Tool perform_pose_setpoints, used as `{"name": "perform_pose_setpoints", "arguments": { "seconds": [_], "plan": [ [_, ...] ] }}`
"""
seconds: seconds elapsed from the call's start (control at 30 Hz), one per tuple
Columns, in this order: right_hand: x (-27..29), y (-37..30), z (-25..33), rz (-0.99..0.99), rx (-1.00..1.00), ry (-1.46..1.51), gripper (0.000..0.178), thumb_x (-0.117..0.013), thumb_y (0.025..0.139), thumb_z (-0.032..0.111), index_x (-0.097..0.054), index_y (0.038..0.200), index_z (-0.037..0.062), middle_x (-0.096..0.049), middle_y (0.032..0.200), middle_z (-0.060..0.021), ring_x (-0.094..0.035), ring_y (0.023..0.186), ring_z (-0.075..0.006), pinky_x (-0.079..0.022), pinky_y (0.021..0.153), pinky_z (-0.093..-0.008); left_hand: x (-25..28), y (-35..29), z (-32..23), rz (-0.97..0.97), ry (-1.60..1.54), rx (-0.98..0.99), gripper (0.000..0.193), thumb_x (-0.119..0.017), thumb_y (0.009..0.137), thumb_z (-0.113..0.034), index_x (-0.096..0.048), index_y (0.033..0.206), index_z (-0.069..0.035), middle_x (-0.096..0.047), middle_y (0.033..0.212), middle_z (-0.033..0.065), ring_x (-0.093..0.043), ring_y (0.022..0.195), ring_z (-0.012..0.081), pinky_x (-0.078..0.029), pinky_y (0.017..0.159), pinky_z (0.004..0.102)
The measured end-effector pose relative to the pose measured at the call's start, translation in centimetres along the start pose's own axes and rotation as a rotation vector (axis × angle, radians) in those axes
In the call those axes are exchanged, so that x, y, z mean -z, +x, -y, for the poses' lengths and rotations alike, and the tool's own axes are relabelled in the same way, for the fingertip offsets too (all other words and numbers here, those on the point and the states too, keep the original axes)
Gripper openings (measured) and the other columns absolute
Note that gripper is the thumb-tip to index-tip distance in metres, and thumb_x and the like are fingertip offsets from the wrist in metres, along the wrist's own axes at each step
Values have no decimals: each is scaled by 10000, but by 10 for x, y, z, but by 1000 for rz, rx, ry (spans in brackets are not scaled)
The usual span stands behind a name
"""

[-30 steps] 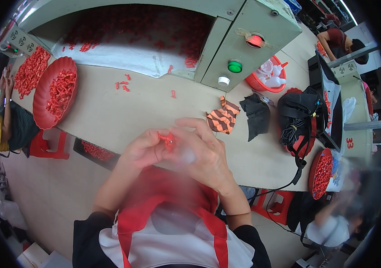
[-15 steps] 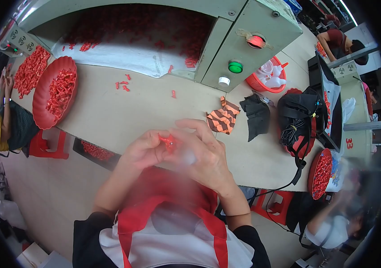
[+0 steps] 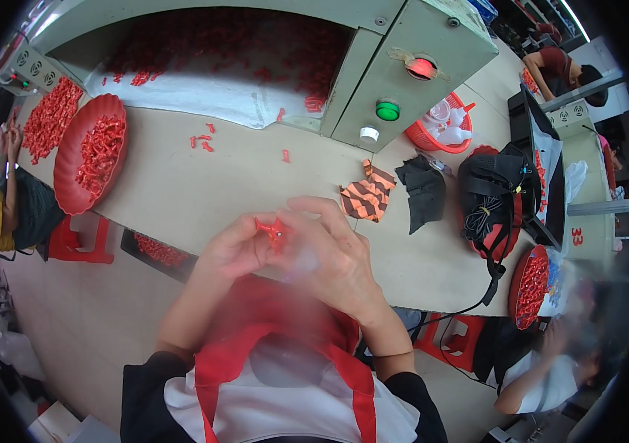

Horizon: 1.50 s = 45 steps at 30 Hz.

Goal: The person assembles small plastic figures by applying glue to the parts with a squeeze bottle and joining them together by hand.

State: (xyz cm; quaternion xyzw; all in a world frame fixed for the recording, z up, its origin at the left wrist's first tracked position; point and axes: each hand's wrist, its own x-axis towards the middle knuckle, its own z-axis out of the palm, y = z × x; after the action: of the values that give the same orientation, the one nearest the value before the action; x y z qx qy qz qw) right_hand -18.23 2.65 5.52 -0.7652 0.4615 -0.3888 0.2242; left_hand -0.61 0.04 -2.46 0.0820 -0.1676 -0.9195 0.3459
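Red piece (image 3: 275, 234) gripped in left hand (image 3: 236, 245); right hand (image 3: 340, 258) curled just right of it, hold can't be told; piece's long axis unclear.

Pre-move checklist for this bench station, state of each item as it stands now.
1. Red piece pinched in the left hand: ok, it shows between thumb and fingers.
2. Right hand close to that piece: ok, directly beside it.
3. What the right hand's fingers grip: cannot tell, the picture is hazy there.
4. Loose red pieces gathered up: not ok, several lie scattered on the bench.
5. Red scalloped bowl stocked: ok, red pieces are heaped inside.
6. Striped cloth apart from the hands: ok, it lies beyond the right hand.
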Motion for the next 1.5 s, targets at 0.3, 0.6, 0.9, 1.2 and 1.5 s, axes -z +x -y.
{"name": "perform_pose_setpoints", "arguments": {
  "seconds": [0.3,0.6,0.9,1.2,1.5],
  "plan": [
    [-4,6,0,36,15,13,461,-756,641,100,-579,1062,40,-504,1104,-85,-631,721,-186,-507,582,-292,4,-7,-10,-6,77,-45,503,-622,832,-390,-541,1154,-12,-582,1066,165,-593,928,263,-510,819,389],
    [-6,-6,-3,-51,-117,42,542,-834,543,60,-605,1033,34,-546,1102,-97,-564,621,-114,-480,591,-249,-3,-39,-104,-525,831,-500,330,-674,806,-212,-618,1037,16,-621,1028,124,-617,877,188,-503,778,304],
    [-11,-6,-18,-62,-195,38,426,-777,581,43,-617,976,55,-558,1070,-72,-565,628,-138,-483,563,-268,42,-113,-235,-1756,2363,-486,403,-743,690,-351,-681,931,-34,-611,911,149,-610,821,289,-496,708,378],
    [-15,-17,-25,-16,-215,30,390,-760,624,-20,-610,983,11,-552,1072,-110,-575,598,-104,-468,565,-230,71,68,-255,-1263,2310,-580,227,-661,760,-222,-656,952,-102,-609,934,166,-597,880,331,-486,748,418],
    [-3,-35,-28,-132,-306,9,303,-713,664,-38,-623,951,1,-559,1071,-121,-572,596,-101,-465,583,-230,93,131,-282,-1247,2582,-126,252,-569,784,-227,-649,990,-106,-620,1052,161,-621,915,331,-517,787,414]
  ]
}}
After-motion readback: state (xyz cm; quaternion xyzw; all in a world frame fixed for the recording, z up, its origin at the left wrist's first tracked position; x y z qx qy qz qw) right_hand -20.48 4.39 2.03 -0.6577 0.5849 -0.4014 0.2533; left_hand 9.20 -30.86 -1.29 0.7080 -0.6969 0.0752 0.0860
